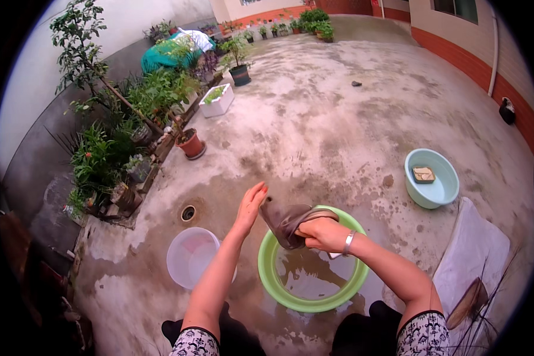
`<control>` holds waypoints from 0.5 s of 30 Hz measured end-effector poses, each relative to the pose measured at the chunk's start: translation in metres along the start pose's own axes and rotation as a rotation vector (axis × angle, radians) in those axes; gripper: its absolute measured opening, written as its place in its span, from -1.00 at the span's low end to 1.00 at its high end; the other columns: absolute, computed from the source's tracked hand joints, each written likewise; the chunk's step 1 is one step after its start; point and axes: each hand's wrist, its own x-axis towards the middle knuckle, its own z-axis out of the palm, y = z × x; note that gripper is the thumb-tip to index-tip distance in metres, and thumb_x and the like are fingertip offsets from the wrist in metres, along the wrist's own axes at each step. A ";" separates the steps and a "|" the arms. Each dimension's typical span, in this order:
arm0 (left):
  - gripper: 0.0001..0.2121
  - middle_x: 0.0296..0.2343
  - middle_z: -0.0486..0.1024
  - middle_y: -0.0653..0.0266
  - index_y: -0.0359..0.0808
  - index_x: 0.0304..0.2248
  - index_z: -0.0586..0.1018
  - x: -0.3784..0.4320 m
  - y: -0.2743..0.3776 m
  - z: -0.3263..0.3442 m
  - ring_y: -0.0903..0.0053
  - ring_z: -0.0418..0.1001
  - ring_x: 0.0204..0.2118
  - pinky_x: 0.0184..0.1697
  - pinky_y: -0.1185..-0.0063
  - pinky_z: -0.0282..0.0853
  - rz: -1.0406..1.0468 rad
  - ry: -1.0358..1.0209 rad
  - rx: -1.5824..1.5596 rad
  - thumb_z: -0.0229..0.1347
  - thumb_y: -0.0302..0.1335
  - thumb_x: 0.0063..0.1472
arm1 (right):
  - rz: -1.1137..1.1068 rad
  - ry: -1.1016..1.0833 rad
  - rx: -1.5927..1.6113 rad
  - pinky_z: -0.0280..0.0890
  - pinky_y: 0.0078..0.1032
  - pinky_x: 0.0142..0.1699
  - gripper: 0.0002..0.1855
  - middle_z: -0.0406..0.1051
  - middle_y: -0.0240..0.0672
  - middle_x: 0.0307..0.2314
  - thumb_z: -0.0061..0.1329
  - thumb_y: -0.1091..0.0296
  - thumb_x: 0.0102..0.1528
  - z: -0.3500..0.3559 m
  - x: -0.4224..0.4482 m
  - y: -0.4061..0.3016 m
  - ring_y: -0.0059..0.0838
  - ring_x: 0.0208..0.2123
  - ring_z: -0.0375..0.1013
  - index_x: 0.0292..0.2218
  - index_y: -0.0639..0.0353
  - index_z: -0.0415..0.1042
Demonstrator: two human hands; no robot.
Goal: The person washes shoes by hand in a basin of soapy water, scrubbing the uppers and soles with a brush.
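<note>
A wet, grey-brown item [287, 222], soft and folded, hangs from my right hand [322, 233], which grips it above the far side of a green plastic basin [267, 285]. Whether it is cloth or leather I cannot tell. Water lies in the basin and reflects the light. Part of a small white object [334, 255] shows under my right wrist. My left hand [251, 207] is raised with fingers extended, close to the item's left end and holding nothing. A translucent white bucket [182, 258] stands on the ground, partly behind my left forearm.
A light-blue basin [442, 187] holds a small box-like object [423, 175]. A drain hole [188, 213] opens in the wet concrete. White sheeting [476, 236] lies at right. Potted plants, a terracotta pot [190, 143] and a foam box [218, 102] line the left.
</note>
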 end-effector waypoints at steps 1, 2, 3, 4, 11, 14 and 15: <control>-0.59 -0.29 0.36 0.21 -0.36 -0.12 0.31 -0.004 0.008 0.008 0.55 0.27 -0.20 -0.12 0.64 0.14 0.085 -0.085 0.100 -0.07 -0.29 0.06 | 0.030 -0.049 -0.056 0.16 -0.34 -0.41 -0.89 0.28 -0.14 -0.62 -0.16 0.44 -0.22 0.005 -0.002 0.001 -0.14 -0.52 0.28 -0.57 0.26 0.22; -0.60 -0.29 0.36 0.23 -0.35 -0.13 0.32 -0.009 0.014 0.018 0.55 0.28 -0.21 -0.12 0.63 0.15 0.173 -0.171 0.198 -0.06 -0.28 0.07 | 0.059 -0.099 -0.113 0.16 -0.33 -0.41 -0.89 0.28 -0.14 -0.62 -0.16 0.44 -0.23 0.011 -0.003 0.004 -0.15 -0.51 0.28 -0.57 0.25 0.22; -0.60 -0.29 0.36 0.25 -0.33 -0.13 0.33 -0.015 0.024 0.024 0.55 0.29 -0.23 -0.13 0.61 0.15 0.264 -0.254 0.300 -0.05 -0.26 0.08 | 0.082 -0.147 -0.168 0.16 -0.32 -0.40 -0.90 0.27 -0.14 -0.62 -0.16 0.45 -0.23 0.016 -0.003 0.004 -0.16 -0.51 0.29 -0.57 0.24 0.23; -0.61 -0.31 0.38 0.25 -0.34 -0.16 0.36 -0.022 0.037 0.031 0.56 0.30 -0.25 -0.16 0.62 0.17 0.131 -0.394 0.352 -0.04 -0.25 0.08 | 0.032 -0.129 -0.225 0.19 -0.33 -0.40 -0.92 0.30 -0.14 -0.61 -0.18 0.44 -0.20 0.018 -0.005 0.000 -0.18 -0.49 0.32 -0.56 0.22 0.25; -0.73 -0.49 0.39 0.36 -0.35 -0.32 0.43 -0.039 0.020 0.046 0.70 0.28 -0.41 -0.31 0.71 0.21 -0.198 -0.702 0.240 -0.05 -0.30 0.11 | 0.088 -0.267 -0.365 0.26 -0.35 -0.44 -0.92 0.34 -0.18 -0.59 -0.22 0.43 -0.14 0.027 -0.009 -0.008 -0.22 -0.51 0.38 -0.53 0.20 0.29; -0.77 -0.49 0.34 0.40 -0.32 -0.33 0.39 -0.042 -0.002 0.048 0.71 0.25 -0.38 -0.28 0.73 0.18 -0.172 -0.620 0.058 -0.08 -0.32 0.13 | 0.057 -0.217 -0.292 0.26 -0.34 -0.46 -0.90 0.34 -0.20 -0.58 -0.21 0.46 -0.15 0.021 -0.011 -0.005 -0.22 -0.53 0.37 -0.48 0.17 0.30; -0.78 -0.48 0.33 0.40 -0.31 -0.33 0.39 -0.043 -0.014 0.043 0.71 0.24 -0.37 -0.27 0.73 0.17 -0.174 -0.560 -0.021 -0.09 -0.33 0.14 | 0.037 -0.194 -0.265 0.26 -0.34 -0.46 -0.89 0.34 -0.21 -0.58 -0.20 0.46 -0.15 0.019 -0.009 -0.006 -0.22 -0.53 0.37 -0.47 0.16 0.30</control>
